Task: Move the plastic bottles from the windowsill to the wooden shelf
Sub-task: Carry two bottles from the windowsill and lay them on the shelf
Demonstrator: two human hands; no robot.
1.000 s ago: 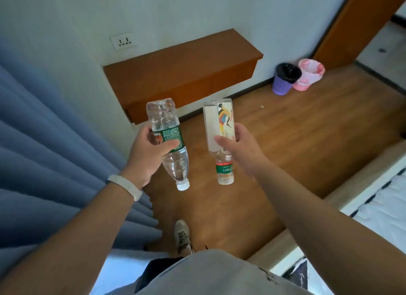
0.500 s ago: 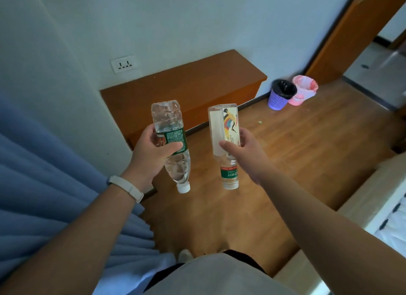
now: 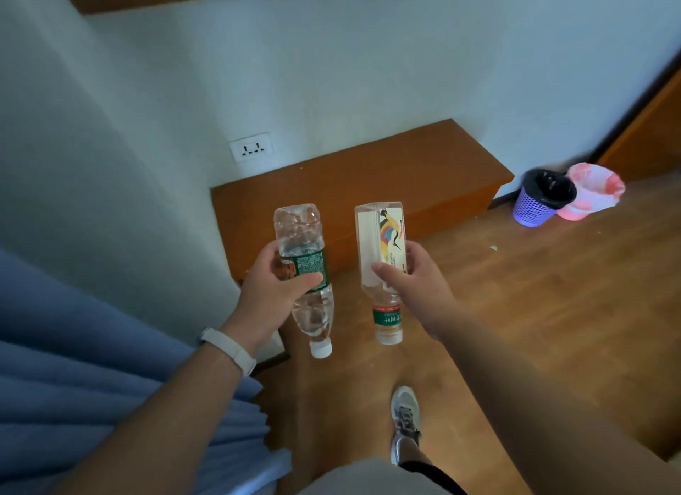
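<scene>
My left hand [image 3: 274, 291] grips a clear round plastic bottle [image 3: 300, 236] with a green label around its middle; its white cap points down toward me. My right hand [image 3: 412, 284] holds a clear square bottle [image 3: 376, 236] with a colourful bird label, also with its neck down. Both bottles hang in the air just in front of the low wooden shelf [image 3: 368, 173], which is fixed to the white wall ahead and has nothing on its top.
A wall socket [image 3: 251, 151] sits above the shelf's left end. Blue curtain [image 3: 92, 365] hangs at my left. A purple bin [image 3: 540, 199] and a pink bin [image 3: 589, 192] stand on the wood floor at the right. My shoe [image 3: 405, 417] is below.
The view has tilted up and come nearer the shelf; both bottles stay in my hands, held the same way. A foot has stepped forward into view.
</scene>
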